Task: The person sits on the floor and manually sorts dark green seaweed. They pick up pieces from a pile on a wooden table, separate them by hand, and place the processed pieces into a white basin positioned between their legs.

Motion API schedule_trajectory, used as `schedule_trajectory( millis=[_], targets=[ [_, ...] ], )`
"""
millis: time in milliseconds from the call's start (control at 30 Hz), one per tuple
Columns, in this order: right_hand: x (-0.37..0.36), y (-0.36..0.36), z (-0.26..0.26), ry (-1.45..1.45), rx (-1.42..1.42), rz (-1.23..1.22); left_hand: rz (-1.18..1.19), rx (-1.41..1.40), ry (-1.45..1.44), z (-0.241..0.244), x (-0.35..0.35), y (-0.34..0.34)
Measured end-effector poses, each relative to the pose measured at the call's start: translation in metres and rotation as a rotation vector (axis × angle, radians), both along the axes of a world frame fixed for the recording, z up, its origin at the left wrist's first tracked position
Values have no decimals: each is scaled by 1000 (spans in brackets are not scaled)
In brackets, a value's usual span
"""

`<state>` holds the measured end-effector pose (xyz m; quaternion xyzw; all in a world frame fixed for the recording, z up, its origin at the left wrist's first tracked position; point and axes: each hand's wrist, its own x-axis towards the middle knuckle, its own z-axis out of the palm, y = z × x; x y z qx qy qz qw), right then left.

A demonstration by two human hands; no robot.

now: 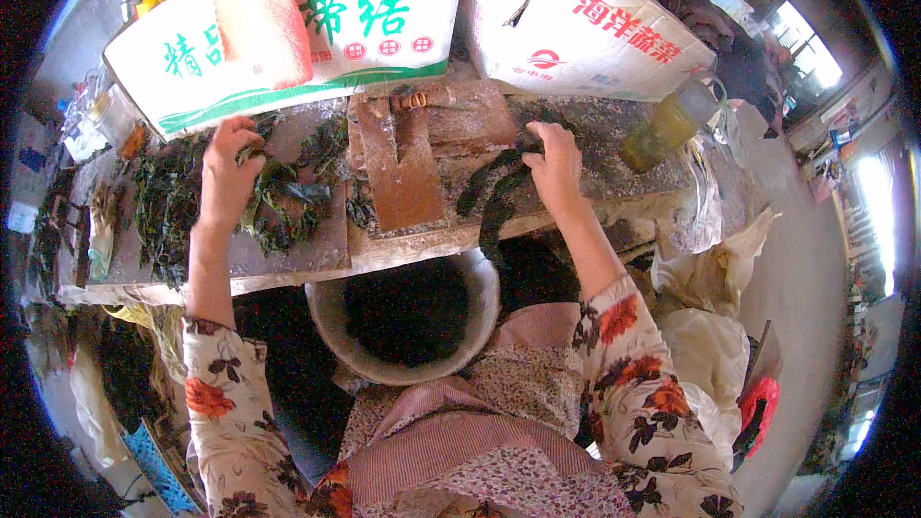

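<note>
My left hand (pixel 232 167) is over the left part of the worktable, its thumb and fingers curled on a piece of dark green seaweed (pixel 282 219), which looks like kelp. More seaweed (pixel 169 212) lies heaped to the left of that wrist. On the right, my right hand (pixel 555 167) pinches the upper end of a long dark strip (pixel 496 212) that bends over the table's front edge. Between the hands lies a worn wooden board (pixel 475 115) with a rust-brown flat plate (pixel 403 191) on it. Both palms are turned away from view.
Two white cartons (pixel 403 50) (pixel 575 36) with printing stand along the back, an orange towel (pixel 266 21) over the left one. A jar of yellowish liquid (pixel 665 126) is at right. Below the table edge sits a round bucket (pixel 468 345), dark inside. A glove (pixel 102 234) lies far left.
</note>
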<state>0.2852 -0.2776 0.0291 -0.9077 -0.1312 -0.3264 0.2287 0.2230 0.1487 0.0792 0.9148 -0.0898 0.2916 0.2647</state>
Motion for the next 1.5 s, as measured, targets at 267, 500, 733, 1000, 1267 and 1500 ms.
schedule_trajectory(
  millis=[267,500,733,1000,1267,1500],
  targets=[
    [-23,25,51,341,469,450,-447,-378,242,-3,-84,-95],
    [-128,96,117,371,312,742,-829,-1642,659,-18,-116,-188],
    [-195,111,66,482,366,754,-671,-1903,358,2,-131,-134],
    [-226,117,21,856,514,746,-560,-1839,198,7,-162,-120],
    [-206,117,32,878,885,867,-607,-1270,530,-7,-179,-146],
    [-190,119,59,613,651,851,-616,-1020,840,-13,-185,-150]
  ],
)
